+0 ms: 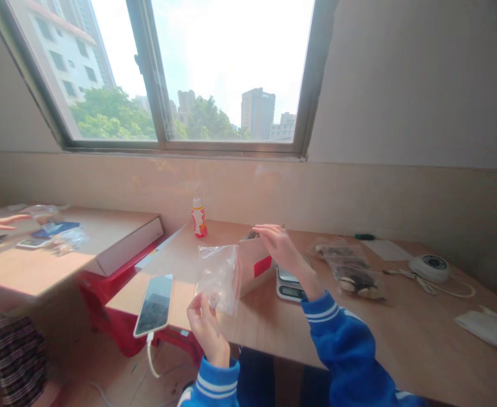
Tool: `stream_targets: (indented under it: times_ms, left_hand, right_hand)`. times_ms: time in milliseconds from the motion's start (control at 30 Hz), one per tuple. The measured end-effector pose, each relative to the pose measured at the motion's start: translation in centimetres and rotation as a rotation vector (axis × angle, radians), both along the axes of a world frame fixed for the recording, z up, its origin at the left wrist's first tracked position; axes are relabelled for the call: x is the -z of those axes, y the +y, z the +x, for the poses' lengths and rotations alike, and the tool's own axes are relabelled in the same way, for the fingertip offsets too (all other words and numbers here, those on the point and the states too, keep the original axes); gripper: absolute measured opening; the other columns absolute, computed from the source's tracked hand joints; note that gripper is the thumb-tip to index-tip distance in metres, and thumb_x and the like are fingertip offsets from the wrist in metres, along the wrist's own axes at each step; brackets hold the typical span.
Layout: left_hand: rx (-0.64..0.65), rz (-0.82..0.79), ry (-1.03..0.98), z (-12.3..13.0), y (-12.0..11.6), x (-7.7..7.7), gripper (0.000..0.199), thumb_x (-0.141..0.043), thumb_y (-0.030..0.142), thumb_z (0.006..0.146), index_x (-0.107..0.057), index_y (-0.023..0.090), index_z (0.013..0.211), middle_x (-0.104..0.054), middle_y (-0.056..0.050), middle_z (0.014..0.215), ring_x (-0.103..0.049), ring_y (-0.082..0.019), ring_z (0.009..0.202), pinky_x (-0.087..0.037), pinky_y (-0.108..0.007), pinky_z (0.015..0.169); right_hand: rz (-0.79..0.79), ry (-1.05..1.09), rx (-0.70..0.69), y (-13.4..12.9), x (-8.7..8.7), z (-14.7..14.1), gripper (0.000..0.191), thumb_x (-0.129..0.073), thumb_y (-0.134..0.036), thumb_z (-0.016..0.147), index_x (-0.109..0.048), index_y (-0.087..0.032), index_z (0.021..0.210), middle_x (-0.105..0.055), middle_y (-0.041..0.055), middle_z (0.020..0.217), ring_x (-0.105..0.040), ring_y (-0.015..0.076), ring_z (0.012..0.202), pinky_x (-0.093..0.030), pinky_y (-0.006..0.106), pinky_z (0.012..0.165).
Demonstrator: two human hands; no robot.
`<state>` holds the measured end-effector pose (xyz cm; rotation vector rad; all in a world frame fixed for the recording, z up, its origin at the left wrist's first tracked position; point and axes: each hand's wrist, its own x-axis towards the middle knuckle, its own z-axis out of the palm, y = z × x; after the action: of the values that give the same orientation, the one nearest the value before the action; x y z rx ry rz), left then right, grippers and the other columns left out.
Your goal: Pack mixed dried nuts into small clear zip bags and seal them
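My left hand (208, 329) pinches the lower edge of a clear zip bag (218, 277) with a red seal line on its right side. The bag looks nearly flat. My right hand (280, 247) is over the top of an open white box (251, 271) with a red label, its fingers stretched towards dark contents that show at the rim. Whether the fingertips touch them is unclear. Just right of the box lies a small digital scale (290, 290), partly behind my right wrist.
A phone (154, 305) with a cable lies left, near the table edge. Behind stands a red and white bottle (198, 219). Filled bags (354, 274), a green pen (364, 237) and a white round camera (430, 268) lie right. Another person's hand (7, 221) is at the left table.
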<state>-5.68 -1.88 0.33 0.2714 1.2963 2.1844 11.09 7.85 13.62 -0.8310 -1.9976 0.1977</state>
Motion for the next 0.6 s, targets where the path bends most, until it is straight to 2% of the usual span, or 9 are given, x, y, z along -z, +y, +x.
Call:
stream_targets:
  times_ms: [67, 133, 233, 300, 433, 500, 600]
  left_hand:
    - [0.001, -0.021, -0.016, -0.1, 0.0, -0.3, 0.023, -0.062, 0.039, 0.078, -0.055, 0.022, 0.091, -0.056, 0.002, 0.088, -0.057, -0.012, 0.083, -0.044, -0.026, 0.076]
    - [-0.014, -0.036, -0.027, 0.1, -0.1, -0.8, 0.022, -0.062, 0.038, 0.078, -0.055, 0.021, 0.090, -0.056, 0.001, 0.088, -0.056, -0.012, 0.081, -0.043, -0.025, 0.073]
    - [-0.061, 0.003, 0.037, 0.9, -0.5, -1.8, 0.023, -0.064, 0.038, 0.077, -0.054, 0.020, 0.089, -0.055, 0.001, 0.087, -0.056, -0.012, 0.080, -0.043, -0.024, 0.070]
    - [-0.072, 0.026, 0.113, 1.8, -1.0, -2.2, 0.023, -0.064, 0.038, 0.078, -0.054, 0.021, 0.090, -0.055, 0.001, 0.088, -0.057, -0.013, 0.081, -0.044, -0.024, 0.071]
    - [0.017, 0.021, 0.245, 3.6, -2.0, -2.5, 0.025, -0.062, 0.040, 0.079, -0.055, 0.021, 0.093, -0.059, -0.001, 0.090, -0.058, -0.015, 0.081, -0.045, -0.025, 0.072]
    - [0.084, 0.040, 0.300, 4.2, -2.4, -2.6, 0.026, -0.062, 0.041, 0.080, -0.055, 0.021, 0.094, -0.062, -0.002, 0.086, -0.061, -0.016, 0.080, -0.047, -0.026, 0.072]
    - [0.236, 0.097, 0.367, 4.0, -2.5, -3.1, 0.027, -0.065, 0.041, 0.078, -0.056, 0.019, 0.091, -0.063, -0.002, 0.079, -0.063, -0.016, 0.074, -0.050, -0.028, 0.071]
  right_hand:
    - [0.009, 0.014, 0.020, -0.2, 0.5, 0.1, 0.033, -0.041, -0.023, 0.094, -0.057, -0.023, 0.123, -0.059, 0.0076, 0.129, -0.050, 0.0197, 0.122, -0.035, 0.041, 0.106]
    - [0.017, 0.094, 0.066, -1.1, 0.6, 0.2, 0.035, -0.040, -0.027, 0.095, -0.053, -0.023, 0.127, -0.053, 0.0082, 0.134, -0.044, 0.0205, 0.127, -0.031, 0.043, 0.109]
    - [-0.027, 0.257, 0.110, -3.7, 0.7, 0.1, 0.031, -0.035, -0.031, 0.097, -0.060, -0.023, 0.112, -0.061, 0.0077, 0.118, -0.051, 0.0208, 0.116, -0.036, 0.041, 0.103]
    - [-0.150, 0.311, 0.062, -5.9, 1.1, -0.4, 0.032, -0.033, -0.036, 0.097, -0.060, -0.023, 0.110, -0.062, 0.0076, 0.111, -0.056, 0.0202, 0.105, -0.042, 0.037, 0.095]
    - [-0.506, 0.359, -0.114, -9.1, 3.0, -1.5, 0.046, -0.050, -0.047, 0.089, -0.045, -0.024, 0.129, -0.059, 0.0084, 0.119, -0.061, 0.0188, 0.092, -0.050, 0.031, 0.077]
    - [-0.600, 0.488, -0.083, -9.6, 3.9, -1.5, 0.042, -0.057, -0.048, 0.085, -0.051, -0.024, 0.118, -0.064, 0.0065, 0.104, -0.062, 0.0175, 0.080, -0.052, 0.029, 0.067]
    - [-0.624, 0.752, 0.078, -9.4, 4.8, -0.3, 0.033, -0.064, -0.051, 0.078, -0.056, -0.021, 0.090, -0.062, 0.0007, 0.076, -0.057, 0.0131, 0.056, -0.047, 0.025, 0.050]
